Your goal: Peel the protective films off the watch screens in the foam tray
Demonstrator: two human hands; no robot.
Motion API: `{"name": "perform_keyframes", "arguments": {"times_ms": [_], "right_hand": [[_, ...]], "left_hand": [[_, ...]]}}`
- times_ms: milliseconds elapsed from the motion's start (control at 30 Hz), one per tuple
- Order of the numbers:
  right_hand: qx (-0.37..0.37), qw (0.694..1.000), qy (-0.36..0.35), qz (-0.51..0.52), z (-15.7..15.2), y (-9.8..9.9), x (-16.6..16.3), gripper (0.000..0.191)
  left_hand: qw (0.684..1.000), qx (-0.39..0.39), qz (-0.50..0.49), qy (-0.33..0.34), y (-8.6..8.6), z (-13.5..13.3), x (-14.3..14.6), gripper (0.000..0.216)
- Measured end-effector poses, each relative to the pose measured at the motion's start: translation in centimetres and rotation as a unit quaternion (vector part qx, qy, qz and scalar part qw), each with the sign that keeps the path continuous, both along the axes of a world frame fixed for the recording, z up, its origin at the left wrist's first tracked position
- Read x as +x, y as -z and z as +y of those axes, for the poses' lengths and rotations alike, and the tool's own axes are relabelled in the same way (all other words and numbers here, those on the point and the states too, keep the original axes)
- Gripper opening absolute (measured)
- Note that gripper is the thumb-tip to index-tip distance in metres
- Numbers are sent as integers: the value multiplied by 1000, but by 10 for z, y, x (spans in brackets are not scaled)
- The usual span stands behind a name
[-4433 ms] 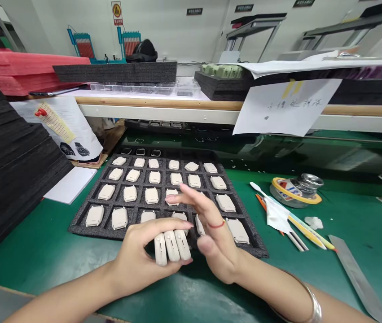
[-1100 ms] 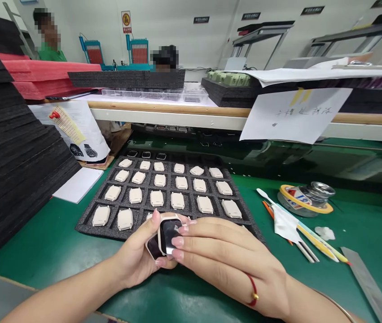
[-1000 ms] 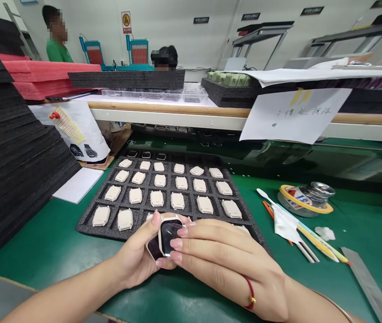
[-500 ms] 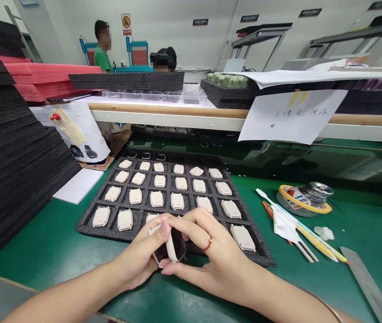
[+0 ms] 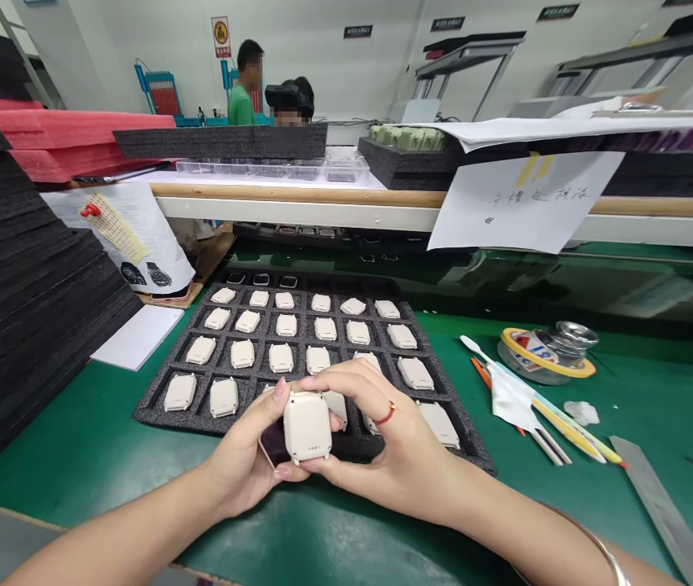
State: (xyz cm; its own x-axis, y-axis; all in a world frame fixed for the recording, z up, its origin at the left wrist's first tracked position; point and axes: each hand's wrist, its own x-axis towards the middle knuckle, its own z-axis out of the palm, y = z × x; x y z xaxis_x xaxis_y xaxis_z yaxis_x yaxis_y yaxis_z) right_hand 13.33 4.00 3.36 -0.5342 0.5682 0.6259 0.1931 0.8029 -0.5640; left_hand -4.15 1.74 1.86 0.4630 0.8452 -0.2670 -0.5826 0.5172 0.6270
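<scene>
Cream watch case stands upright just above the near edge of the foam tray, pinched between thumb and forefinger of the right hand. Its back faces the wearer; the front is hidden, and the print near the lower edge is too small for me to read. The left hand is clamped on a dark-screened watch, mostly covered by that case. Fingertips of both hands sit close together around the pair. Behind them, some of the tray's pale cases show only in part. Over to the right, white cloth covers the middle of some thin sticks, and a flat metal strip runs out of sight. Handwriting on the hanging sheet is hard to make out. At the back, a black foam slab hides the lower body of a person in green.
</scene>
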Motion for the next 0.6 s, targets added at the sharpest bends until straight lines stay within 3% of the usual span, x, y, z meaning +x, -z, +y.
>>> {"name": "perform_keyframes", "arguments": {"times_ms": [133,367,500,600], "right_hand": [[22,1000,9,-10,5,-3,4,53],[-39,976,186,-105,45,2,28,33],[-75,944,194,-255,54,8,36,30],[-105,929,184,-305,55,9,39,33]], "left_hand": [[999,-9,25,-24,2,2,3,40],[992,-59,47,-102,2,8,2,33],[988,-86,82,-96,-3,8,0,22],[988,-68,96,-96,-4,8,-1,18]]}}
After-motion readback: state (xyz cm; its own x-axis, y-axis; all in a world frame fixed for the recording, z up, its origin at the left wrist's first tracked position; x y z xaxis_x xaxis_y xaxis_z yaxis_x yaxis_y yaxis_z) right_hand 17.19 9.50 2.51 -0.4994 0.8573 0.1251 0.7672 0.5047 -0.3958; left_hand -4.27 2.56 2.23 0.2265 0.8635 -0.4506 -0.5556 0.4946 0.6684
